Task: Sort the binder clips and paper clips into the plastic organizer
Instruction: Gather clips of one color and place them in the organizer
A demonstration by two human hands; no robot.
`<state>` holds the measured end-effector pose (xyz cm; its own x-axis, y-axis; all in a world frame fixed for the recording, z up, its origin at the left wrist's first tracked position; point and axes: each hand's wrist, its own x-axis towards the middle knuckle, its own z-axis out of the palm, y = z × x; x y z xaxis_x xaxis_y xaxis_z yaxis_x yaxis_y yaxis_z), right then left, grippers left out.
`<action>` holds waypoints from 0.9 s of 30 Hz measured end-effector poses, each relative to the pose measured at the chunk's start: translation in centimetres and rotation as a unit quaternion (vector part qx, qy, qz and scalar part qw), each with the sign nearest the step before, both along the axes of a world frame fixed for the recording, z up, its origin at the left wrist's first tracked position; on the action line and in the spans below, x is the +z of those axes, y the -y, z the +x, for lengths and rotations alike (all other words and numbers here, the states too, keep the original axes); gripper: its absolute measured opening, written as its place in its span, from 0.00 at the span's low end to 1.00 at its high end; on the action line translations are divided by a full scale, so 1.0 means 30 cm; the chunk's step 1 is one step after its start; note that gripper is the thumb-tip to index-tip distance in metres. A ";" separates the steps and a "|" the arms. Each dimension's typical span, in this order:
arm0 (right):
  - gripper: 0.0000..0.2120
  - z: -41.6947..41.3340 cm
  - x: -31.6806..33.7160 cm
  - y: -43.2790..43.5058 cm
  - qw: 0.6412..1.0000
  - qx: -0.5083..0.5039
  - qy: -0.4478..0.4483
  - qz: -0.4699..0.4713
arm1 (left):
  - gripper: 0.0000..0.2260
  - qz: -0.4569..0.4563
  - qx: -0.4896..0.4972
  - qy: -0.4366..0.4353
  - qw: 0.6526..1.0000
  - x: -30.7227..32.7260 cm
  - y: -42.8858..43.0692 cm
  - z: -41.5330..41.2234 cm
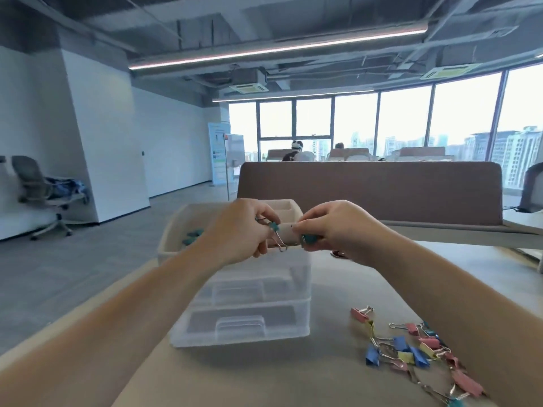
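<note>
Teal binder clip [274, 227] pinched in left hand [235, 230] grip by plastic organizer [244, 318]. Right hand [335, 230] grip pinches second teal clip [310, 238]. Far poster [219, 151] writing unreadable.

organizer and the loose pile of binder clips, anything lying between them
Nothing: in the head view the stretch of table between the plastic organizer and the pile of binder clips is bare.

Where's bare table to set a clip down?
Bare table in front of the organizer, and the strip between it and the clip pile. Crowded: the pile, and above the organizer, where left hand and right hand hold teal clips.
</note>
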<state>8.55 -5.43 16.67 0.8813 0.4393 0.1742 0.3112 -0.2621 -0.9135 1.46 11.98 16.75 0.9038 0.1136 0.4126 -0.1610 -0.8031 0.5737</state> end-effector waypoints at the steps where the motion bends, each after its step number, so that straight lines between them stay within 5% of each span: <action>1: 0.09 0.003 0.009 -0.046 1.000 0.009 -0.009 0.017 | 0.06 0.014 0.035 0.007 0.999 0.008 -0.044 -0.008; 7: 0.06 0.046 0.054 -0.305 0.999 0.040 0.017 0.002 | 0.09 0.039 0.148 -0.016 0.988 0.010 -0.312 0.021; 15: 0.06 0.108 0.063 -0.558 0.988 0.036 0.113 -0.094 | 0.14 0.000 0.067 -0.129 0.989 0.054 -0.435 0.036; 27: 0.08 0.038 0.029 -0.691 0.932 0.087 0.233 -0.263 | 0.11 0.007 0.103 -0.036 0.994 0.043 -0.482 -0.079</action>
<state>9.68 15.31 17.53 0.6709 0.7012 0.2413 0.7222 -0.5440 -0.4272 -0.90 26.45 18.05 0.8893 0.2940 0.3502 0.0487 -0.8225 0.5667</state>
